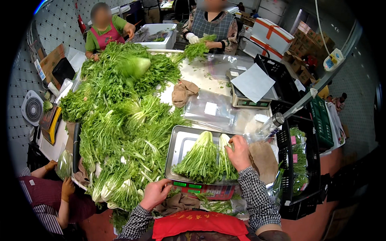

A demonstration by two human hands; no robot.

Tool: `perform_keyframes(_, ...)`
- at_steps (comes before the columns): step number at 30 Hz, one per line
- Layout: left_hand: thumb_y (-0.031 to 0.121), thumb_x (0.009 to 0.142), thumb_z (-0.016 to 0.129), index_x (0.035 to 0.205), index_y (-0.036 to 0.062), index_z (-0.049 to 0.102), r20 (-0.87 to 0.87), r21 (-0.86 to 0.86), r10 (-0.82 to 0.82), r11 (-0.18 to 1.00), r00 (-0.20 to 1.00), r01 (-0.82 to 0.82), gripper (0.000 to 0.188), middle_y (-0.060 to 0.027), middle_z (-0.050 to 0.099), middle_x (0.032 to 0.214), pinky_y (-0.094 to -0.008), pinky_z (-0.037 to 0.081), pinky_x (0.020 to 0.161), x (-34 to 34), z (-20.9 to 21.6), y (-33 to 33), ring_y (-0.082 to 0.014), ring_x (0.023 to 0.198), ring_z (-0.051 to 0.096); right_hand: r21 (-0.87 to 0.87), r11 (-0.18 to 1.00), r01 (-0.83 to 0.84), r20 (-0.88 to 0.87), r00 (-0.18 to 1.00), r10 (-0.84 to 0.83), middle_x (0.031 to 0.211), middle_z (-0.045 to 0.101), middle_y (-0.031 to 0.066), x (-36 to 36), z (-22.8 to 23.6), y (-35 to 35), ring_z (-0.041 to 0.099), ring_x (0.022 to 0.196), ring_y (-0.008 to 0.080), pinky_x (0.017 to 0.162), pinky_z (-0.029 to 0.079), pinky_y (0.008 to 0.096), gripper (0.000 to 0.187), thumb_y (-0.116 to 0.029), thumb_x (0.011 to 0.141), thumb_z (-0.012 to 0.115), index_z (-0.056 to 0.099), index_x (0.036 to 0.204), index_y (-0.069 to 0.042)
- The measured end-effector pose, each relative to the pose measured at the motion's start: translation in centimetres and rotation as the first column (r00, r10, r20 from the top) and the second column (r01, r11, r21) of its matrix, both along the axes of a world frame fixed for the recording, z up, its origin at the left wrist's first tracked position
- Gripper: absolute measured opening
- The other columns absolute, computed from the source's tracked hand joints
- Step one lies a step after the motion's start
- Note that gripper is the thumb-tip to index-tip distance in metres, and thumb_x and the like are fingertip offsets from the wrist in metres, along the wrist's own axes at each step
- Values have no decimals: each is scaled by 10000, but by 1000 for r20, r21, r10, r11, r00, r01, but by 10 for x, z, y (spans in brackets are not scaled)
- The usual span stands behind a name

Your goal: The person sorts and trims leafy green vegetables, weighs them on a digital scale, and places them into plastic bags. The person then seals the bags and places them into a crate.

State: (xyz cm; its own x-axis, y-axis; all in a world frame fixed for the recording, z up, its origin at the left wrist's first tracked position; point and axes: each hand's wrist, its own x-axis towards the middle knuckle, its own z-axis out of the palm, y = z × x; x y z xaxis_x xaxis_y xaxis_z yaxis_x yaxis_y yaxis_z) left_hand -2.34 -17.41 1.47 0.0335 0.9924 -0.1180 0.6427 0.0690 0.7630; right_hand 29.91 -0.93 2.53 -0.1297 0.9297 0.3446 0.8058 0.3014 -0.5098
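Note:
On the steel tray (173,140) of a weighing scale lie a large bunch of curly endive (200,158) and a narrower endive bunch (226,160) beside it, pale stem ends pointing away from me. My right hand (239,153) has its thumb and fingers closed around the pale stem of the narrower bunch. By the tray's near left corner is my left hand (155,195), fingers loosely bent, thumb and forefinger apart, holding nothing; its fingertips are close to the rim. Under the tray, the red scale body (217,192) shows lit green displays.
Loose endive (132,120) heaps the table's left half. Beyond the tray lie plastic bags (209,108), a brown cloth (184,92) and a second scale (252,102) under white paper. Black crates (297,160) line the right. Co-workers stand at the far side and left, handling greens.

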Motion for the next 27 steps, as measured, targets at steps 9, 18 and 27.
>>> perform_keyframes(9,176,878,663,1036,24,690,118,-53,-5,999,993,12,220,-116,678,710,-339,488,546,-1,-6,6,-243,585,648,-58,996,65,-285,955,-79,1008,596,144,11,-23,10,568,954,322,832,459,400,159,-47,775,715,564,787,-1)
perform_keyframes(18,116,896,652,1007,-21,695,198,-82,137,989,971,-122,181,-107,673,682,-282,460,523,-11,4,4,-122,568,604,-456,551,-699,-675,675,297,847,680,142,-5,72,-89,658,700,229,650,512,329,166,-117,907,621,656,1034,-16)
perform_keyframes(27,96,905,628,979,-34,692,270,-50,248,969,930,-243,163,-39,581,609,-263,373,492,-21,-7,-1,-74,538,478,-400,883,-245,-447,893,46,771,665,86,15,80,-94,625,682,148,615,491,298,130,-62,872,621,684,947,24)
